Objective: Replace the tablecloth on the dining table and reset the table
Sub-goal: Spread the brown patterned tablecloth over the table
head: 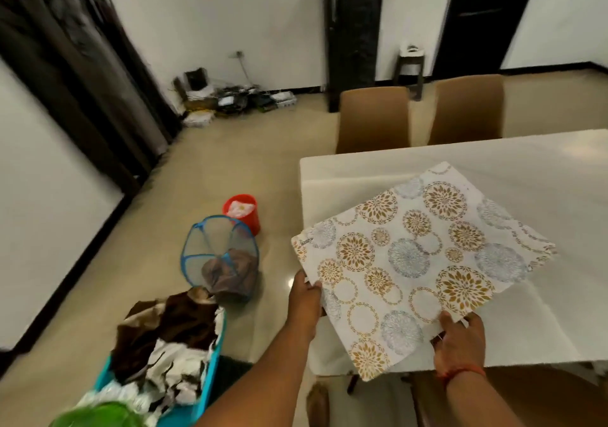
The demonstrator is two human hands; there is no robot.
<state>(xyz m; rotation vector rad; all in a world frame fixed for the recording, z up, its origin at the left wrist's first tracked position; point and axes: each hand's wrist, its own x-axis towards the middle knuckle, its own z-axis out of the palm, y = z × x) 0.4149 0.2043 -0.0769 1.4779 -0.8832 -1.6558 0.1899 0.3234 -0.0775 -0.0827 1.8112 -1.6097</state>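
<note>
A folded tablecloth (pixel 414 259), white with gold and grey-blue flower circles, lies flat over the near left corner of the bare white dining table (pixel 513 170). My left hand (pixel 304 301) grips the cloth's left edge, beyond the table's side. My right hand (pixel 460 341) pinches its near right edge, thumb on top. The cloth hangs partly past the table's corner.
Two brown chairs (pixel 373 117) stand at the table's far side. On the floor to the left are a blue mesh hamper (pixel 210 245) holding dark cloth, a red bucket (pixel 243 209), and a turquoise basket (pixel 204 390) piled with brown and white fabric.
</note>
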